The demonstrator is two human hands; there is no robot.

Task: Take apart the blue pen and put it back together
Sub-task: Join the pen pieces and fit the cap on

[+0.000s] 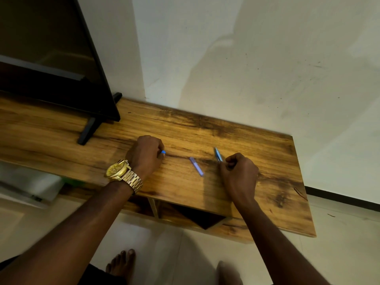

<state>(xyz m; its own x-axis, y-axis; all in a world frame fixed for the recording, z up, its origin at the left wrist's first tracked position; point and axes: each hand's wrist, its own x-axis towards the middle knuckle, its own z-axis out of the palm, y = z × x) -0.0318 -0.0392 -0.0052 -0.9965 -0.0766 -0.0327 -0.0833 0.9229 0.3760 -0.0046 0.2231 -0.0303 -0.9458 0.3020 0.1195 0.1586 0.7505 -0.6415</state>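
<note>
A home living room, by the look: flat television (51,58) on a low wood-grain media bench (205,130) against a scuffed white wall (267,58), pale tiled floor (164,243), bare feet (121,262)

Dim, warm indoor light. Soft shadows fall across the white wall (246,58) beyond the hands and on the wooden tabletop (185,128) beside the right hand (239,171). Slight motion blur softens the whole frame; wide-angle distortion bends the edges. No glare.
</note>
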